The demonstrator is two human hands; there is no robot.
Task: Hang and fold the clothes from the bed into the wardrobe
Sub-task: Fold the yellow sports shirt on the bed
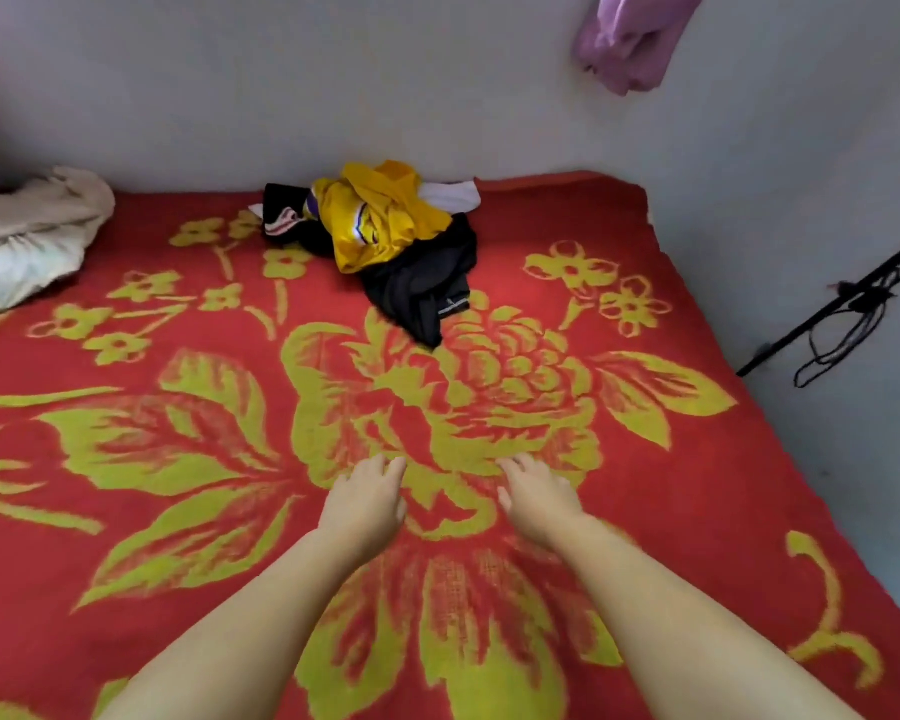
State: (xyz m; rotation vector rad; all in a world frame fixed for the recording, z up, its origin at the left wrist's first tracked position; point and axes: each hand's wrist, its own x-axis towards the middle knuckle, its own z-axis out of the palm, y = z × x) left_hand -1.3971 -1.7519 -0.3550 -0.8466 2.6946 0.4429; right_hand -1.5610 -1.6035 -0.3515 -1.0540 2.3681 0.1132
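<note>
Head view looks down on a bed (697, 459) covered in a red and yellow flowered blanket, where the left hand (365, 498) and right hand (533, 498) reach forward side by side, palms down, fingers loosely spread and holding nothing, presumably stretched toward the pile of clothes (385, 241) they have not yet reached. That pile, a yellow garment (380, 215) bunched over a black garment (427, 288), lies well beyond the hands at the far edge of the bed against the wall. Its long axis runs from the wall toward the hands, the black tail pointing at them; a crumpled cream cloth (32, 236) sits left of the pile.
</note>
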